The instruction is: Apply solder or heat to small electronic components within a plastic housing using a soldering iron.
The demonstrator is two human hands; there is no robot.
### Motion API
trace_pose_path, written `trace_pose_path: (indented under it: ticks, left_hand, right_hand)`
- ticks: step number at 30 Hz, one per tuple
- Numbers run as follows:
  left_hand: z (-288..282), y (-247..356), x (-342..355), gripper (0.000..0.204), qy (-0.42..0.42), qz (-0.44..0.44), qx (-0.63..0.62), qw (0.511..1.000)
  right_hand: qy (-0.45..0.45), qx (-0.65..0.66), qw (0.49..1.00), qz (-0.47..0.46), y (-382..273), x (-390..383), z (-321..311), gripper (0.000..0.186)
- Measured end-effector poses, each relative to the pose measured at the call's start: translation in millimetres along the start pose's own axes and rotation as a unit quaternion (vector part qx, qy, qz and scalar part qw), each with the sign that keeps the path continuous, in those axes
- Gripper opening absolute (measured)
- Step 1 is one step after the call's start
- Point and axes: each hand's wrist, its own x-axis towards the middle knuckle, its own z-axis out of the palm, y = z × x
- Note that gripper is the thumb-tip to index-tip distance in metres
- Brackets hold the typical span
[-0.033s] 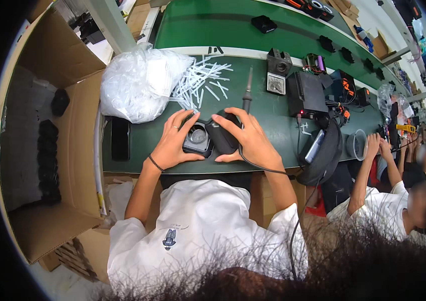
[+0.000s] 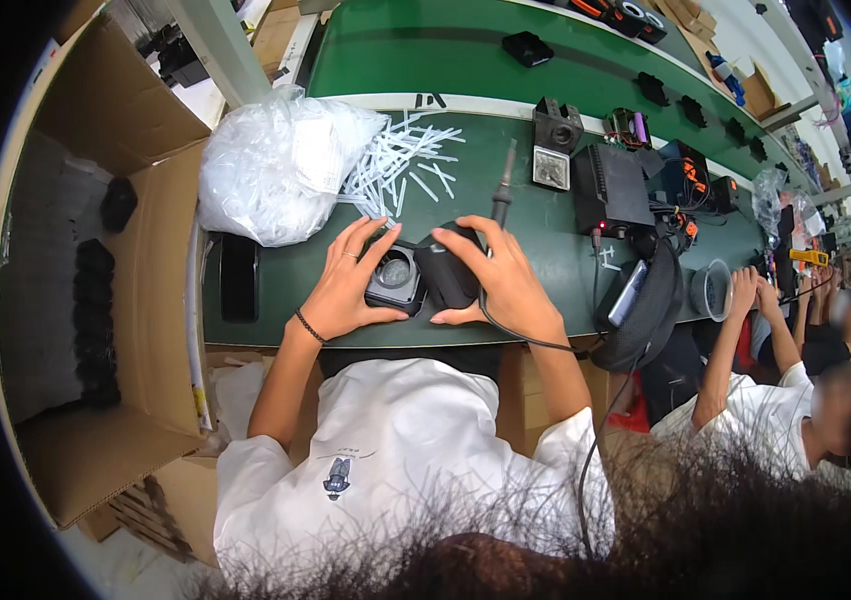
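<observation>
We have both hands on a small black device [image 2: 423,275] that sits near the front edge of the green desk [image 2: 535,225], about midway along it. Our left hand [image 2: 345,285] lies over its grey square part with the round lens-like face, fingers spread and curled loosely around it, thumb along the front side. Our right hand [image 2: 503,280] wraps the rounded black part, grip closed around it with the fingertips on top. A black cable [image 2: 545,345] runs from under the right hand over the front edge of the desk. Just behind the device a soldering iron [image 2: 503,190] lies pointing toward the back edge. Toward the left back corner sits a clear plastic bag [image 2: 275,165], with white plastic strips [image 2: 400,160] scattered beside it. A cardboard box [image 2: 95,300] stands off the left edge.
</observation>
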Motion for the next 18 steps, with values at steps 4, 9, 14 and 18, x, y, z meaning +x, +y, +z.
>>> trace_pose_path:
  ticks: [4, 9, 14, 18]
  left_hand:
    - [-1.7, 7.2, 7.3, 0.112, -0.013, 0.039, -0.009, 0.999]
    - [-21.1, 12.1, 0.3, 0.103, 0.005, -0.004, -0.047, 0.999]
    - [-21.2, 3.8, -6.0, 0.104, 0.015, -0.048, -0.024, 0.998]
    - [-22.8, 2.3, 0.6, 0.09, -0.013, -0.026, 0.038, 0.999]
  right_hand:
    - [0.05, 0.0, 0.996, 0.072, 2.2, -11.9, -0.3, 0.105]
    - [0.133, 0.019, 0.988, 0.075, 19.1, -33.1, -15.6, 0.114]
    - [0.135, 0.043, 0.984, 0.111, 28.0, -36.9, -23.8, 0.103]
    - [0.149, 0.091, 0.977, 0.122, 48.2, -47.7, -7.6, 0.093]
